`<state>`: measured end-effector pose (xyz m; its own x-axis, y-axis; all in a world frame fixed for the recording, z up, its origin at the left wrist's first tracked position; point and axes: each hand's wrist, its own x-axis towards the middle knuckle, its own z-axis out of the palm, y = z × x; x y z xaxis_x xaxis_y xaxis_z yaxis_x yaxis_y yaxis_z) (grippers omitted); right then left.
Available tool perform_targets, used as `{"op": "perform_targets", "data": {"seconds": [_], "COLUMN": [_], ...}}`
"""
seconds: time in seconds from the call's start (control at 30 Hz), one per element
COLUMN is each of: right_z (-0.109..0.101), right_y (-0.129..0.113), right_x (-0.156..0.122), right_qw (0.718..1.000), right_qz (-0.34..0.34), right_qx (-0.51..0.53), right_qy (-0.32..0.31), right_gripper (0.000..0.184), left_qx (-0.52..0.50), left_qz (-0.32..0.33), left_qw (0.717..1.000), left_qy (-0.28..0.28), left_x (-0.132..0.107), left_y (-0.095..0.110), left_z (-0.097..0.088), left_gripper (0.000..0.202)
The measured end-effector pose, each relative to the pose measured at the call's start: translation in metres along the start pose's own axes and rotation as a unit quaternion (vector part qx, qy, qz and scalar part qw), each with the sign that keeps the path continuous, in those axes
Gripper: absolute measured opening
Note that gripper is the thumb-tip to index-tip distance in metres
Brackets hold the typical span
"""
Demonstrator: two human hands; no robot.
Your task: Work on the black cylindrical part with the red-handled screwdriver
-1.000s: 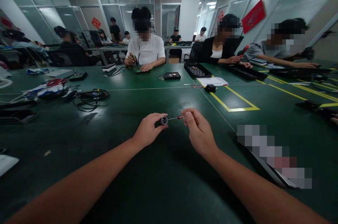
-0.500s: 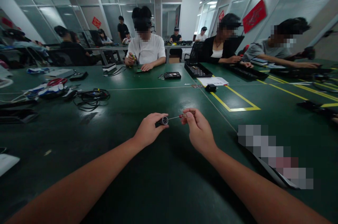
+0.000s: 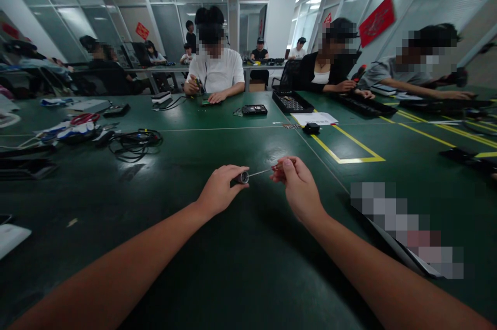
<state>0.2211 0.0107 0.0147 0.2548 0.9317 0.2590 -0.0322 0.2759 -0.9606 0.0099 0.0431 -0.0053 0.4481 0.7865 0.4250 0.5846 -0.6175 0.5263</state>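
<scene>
Between thumb and fingers, my left hand [image 3: 223, 189] grips a short dark cylinder [image 3: 242, 177] with a silvery round rim facing me; its exact kind I cannot make out. My right hand [image 3: 297, 185] is closed on the reddish handle of a screwdriver [image 3: 259, 172]. The thin metal shaft points left, and its end meets the cylinder's rim; whether it goes inside cannot be seen. Most of the handle is covered by my fingers. Both hands are held over the green table [image 3: 217, 273].
A dark-edged flat item [image 3: 404, 252], partly blurred out, lies by my right forearm. Black cables [image 3: 135, 143] are heaped at left. Farther off are a small black block [image 3: 310, 128], a hard drive [image 3: 254, 110] and a black parts tray [image 3: 291, 102]. Several people sit across the table.
My right hand has shifted slightly right and up, with the screwdriver handle a little farther from the cylinder. My left hand stays almost in place.
</scene>
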Motion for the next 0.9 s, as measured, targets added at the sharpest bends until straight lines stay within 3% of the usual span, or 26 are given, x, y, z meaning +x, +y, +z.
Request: {"op": "perform_targets", "data": {"seconds": [0.5,0.9], "right_z": [-0.001,0.000], "right_y": [-0.013,-0.010], "right_x": [-0.014,-0.014], "right_qw": [0.977,0.989], "right_qz": [-0.117,-0.083], "right_qx": [-0.168,-0.116], "right_qy": [-0.053,-0.050], "right_gripper": [0.018,0.020], "left_qx": [-0.016,-0.011], "left_qz": [-0.012,0.005], "left_qw": [1.000,1.000], "left_qy": [0.022,0.024], "left_x": [0.000,0.001], "left_y": [0.003,0.003], "left_z": [-0.002,-0.002], "left_gripper": [0.041,0.039]}}
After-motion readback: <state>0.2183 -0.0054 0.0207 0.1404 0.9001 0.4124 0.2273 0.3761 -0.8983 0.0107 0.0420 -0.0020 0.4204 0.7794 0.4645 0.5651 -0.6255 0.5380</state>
